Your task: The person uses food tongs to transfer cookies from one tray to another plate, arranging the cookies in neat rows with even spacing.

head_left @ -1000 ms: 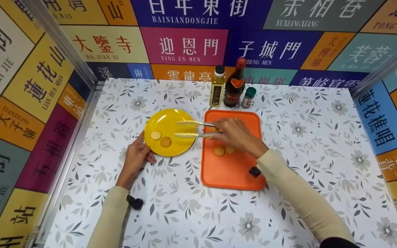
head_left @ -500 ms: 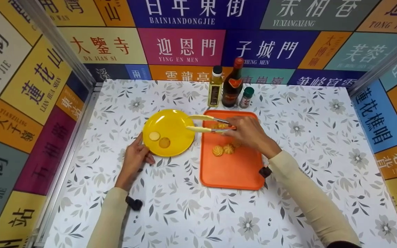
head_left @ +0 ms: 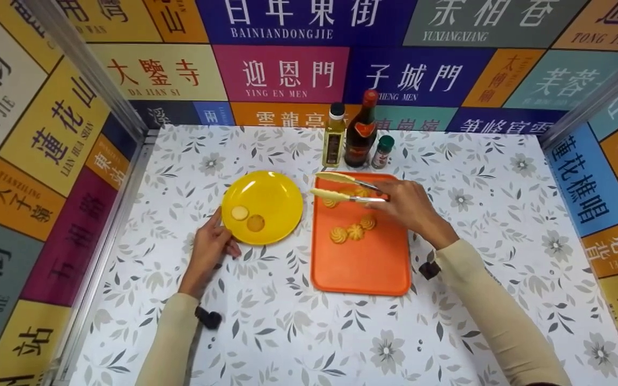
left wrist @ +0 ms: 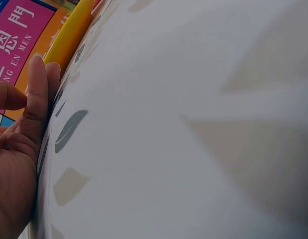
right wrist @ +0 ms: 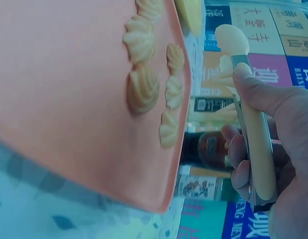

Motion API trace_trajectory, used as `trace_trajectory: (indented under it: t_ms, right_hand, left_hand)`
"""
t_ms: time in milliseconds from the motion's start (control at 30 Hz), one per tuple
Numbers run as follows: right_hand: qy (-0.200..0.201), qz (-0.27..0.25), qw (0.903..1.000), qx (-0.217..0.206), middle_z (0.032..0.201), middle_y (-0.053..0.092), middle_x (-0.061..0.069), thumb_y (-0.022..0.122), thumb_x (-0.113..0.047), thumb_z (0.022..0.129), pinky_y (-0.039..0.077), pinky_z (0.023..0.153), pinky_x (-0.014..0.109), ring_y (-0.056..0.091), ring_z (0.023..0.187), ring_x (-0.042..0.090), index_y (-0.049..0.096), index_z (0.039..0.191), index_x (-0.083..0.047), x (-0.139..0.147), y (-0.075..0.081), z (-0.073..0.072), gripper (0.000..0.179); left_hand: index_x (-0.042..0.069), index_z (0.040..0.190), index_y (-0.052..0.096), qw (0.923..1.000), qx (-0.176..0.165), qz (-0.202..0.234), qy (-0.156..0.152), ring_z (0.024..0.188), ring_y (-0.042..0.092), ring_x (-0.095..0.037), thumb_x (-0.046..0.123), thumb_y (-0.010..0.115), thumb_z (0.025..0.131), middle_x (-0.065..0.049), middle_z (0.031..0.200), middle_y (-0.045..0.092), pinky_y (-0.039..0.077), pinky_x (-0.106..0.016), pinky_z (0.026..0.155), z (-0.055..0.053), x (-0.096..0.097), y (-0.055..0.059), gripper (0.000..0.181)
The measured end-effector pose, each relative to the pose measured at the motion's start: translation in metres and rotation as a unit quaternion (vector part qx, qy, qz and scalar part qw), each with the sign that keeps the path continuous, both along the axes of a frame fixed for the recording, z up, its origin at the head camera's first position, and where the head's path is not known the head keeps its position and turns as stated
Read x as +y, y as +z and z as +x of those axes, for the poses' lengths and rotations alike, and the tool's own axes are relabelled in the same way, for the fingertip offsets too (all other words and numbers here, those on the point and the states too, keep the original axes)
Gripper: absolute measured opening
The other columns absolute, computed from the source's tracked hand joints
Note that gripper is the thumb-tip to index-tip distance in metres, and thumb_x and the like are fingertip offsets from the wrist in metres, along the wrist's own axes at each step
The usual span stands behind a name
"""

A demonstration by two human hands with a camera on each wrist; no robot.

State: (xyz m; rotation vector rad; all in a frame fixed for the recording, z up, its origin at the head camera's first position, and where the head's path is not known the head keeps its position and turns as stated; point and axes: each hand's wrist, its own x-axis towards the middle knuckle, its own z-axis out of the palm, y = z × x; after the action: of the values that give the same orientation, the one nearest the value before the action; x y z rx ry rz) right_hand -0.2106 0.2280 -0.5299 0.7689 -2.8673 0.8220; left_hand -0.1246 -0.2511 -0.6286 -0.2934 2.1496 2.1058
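My left hand (head_left: 211,238) rests on the table, its fingers touching the near-left rim of a yellow plate (head_left: 277,198). A pale round cookie (head_left: 240,213) and a browner one (head_left: 256,223) lie on that plate. Above the far end of an orange tray (head_left: 360,268), my right hand (head_left: 413,212) grips metal tongs (head_left: 362,199) with cream tips. The tips are spread and nothing shows between them. Swirled cookies (head_left: 355,231) form a short row mid-tray. More swirled cookies (right wrist: 174,92) lie along the tray's far edge, partly hidden by the tongs in the head view.
Behind the tray stand an oil bottle (head_left: 333,136), a dark red-capped bottle (head_left: 361,131) and a small green-capped shaker (head_left: 382,152). Printed wall panels (head_left: 282,72) close off the back and both sides. A floral cloth (head_left: 287,332) covers the table.
My right hand has carried the spread tongs rightward, from over the plate to above the tray, uncovering the middle cookies. My left hand has stayed at the plate's rim.
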Motion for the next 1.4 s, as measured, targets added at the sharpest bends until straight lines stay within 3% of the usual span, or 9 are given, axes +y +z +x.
trace_trajectory:
  t_ms: [200,367,433,567,667,867,1133,1400]
  right_hand:
    - [-0.02,-0.005,0.9998,0.006,0.096,0.08,0.013,0.09,-0.032,0.093,0.054,0.072,0.048,0.069,0.077,0.031,0.082,0.122,-0.004,0.017,-0.004,0.002,0.041]
    - [-0.032,-0.004,0.9993,0.017,0.08,0.068,0.009,0.091,-0.034,0.092,0.046,0.066,0.042,0.06,0.071,0.031,0.081,0.113,-0.003,0.03,-0.007,0.004,0.039]
    - [-0.036,-0.006,0.9991,0.021,0.079,0.065,0.009,0.091,-0.034,0.092,0.044,0.065,0.041,0.058,0.07,0.031,0.081,0.116,-0.002,0.034,-0.009,0.005,0.042]
    - [-0.049,-0.011,0.9986,0.017,0.085,0.072,0.012,0.091,-0.035,0.092,0.049,0.069,0.043,0.063,0.074,0.031,0.079,0.133,0.0,0.043,-0.011,0.008,0.055]
    - [-0.056,-0.017,0.9982,0.013,0.093,0.077,0.016,0.091,-0.034,0.092,0.05,0.07,0.043,0.065,0.075,0.032,0.077,0.136,0.001,0.049,-0.014,0.009,0.057]
    - [-0.064,-0.021,0.9975,0.021,0.085,0.073,0.012,0.094,-0.031,0.09,0.043,0.065,0.039,0.056,0.069,0.028,0.08,0.131,-0.001,0.058,-0.019,0.013,0.052]
    - [-0.076,-0.024,0.9964,0.027,0.093,0.079,0.016,0.095,-0.028,0.089,0.05,0.069,0.044,0.066,0.074,0.033,0.082,0.126,-0.002,0.069,-0.029,0.015,0.047]
    - [-0.084,-0.018,0.9954,0.042,0.082,0.074,0.014,0.097,-0.025,0.085,0.047,0.063,0.042,0.062,0.068,0.029,0.084,0.118,-0.001,0.081,-0.039,0.018,0.044]
  left_hand:
    - [0.015,0.175,0.029,1.0,0.008,-0.003,0.0,0.06,0.071,-0.029,0.003,0.056,0.108,-0.031,0.085,0.07,0.067,-0.036,0.06,0.0,0.001,-0.001,0.073]
    - [0.011,0.175,0.029,0.9995,0.031,-0.005,-0.005,0.057,0.072,-0.028,0.002,0.057,0.108,-0.03,0.08,0.07,0.066,-0.036,0.057,0.001,0.001,-0.002,0.073]
    - [0.011,0.175,0.029,0.9993,0.035,-0.007,-0.006,0.057,0.072,-0.027,0.001,0.057,0.108,-0.03,0.078,0.07,0.066,-0.036,0.057,0.0,0.0,-0.002,0.073]
    - [0.011,0.175,0.029,0.9994,0.033,-0.008,-0.006,0.057,0.072,-0.027,0.002,0.057,0.108,-0.029,0.078,0.07,0.066,-0.036,0.057,0.0,0.0,-0.004,0.073]
    - [0.011,0.175,0.029,0.9995,0.03,-0.01,-0.005,0.058,0.072,-0.026,0.002,0.056,0.108,-0.028,0.078,0.07,0.066,-0.036,0.058,-0.001,-0.001,-0.004,0.072]
    - [0.01,0.175,0.028,0.9996,0.027,-0.01,-0.002,0.057,0.072,-0.026,0.001,0.056,0.108,-0.025,0.077,0.07,0.066,-0.036,0.057,0.0,0.001,-0.002,0.073]
    - [0.012,0.176,0.028,0.9996,0.018,-0.023,-0.003,0.058,0.071,-0.028,0.005,0.057,0.108,-0.023,0.076,0.07,0.066,-0.036,0.059,0.001,0.001,-0.001,0.074]
    - [0.01,0.175,0.029,0.9995,0.031,0.002,-0.005,0.057,0.072,-0.027,0.0,0.055,0.109,-0.029,0.082,0.071,0.066,-0.035,0.057,0.0,0.0,-0.003,0.072]
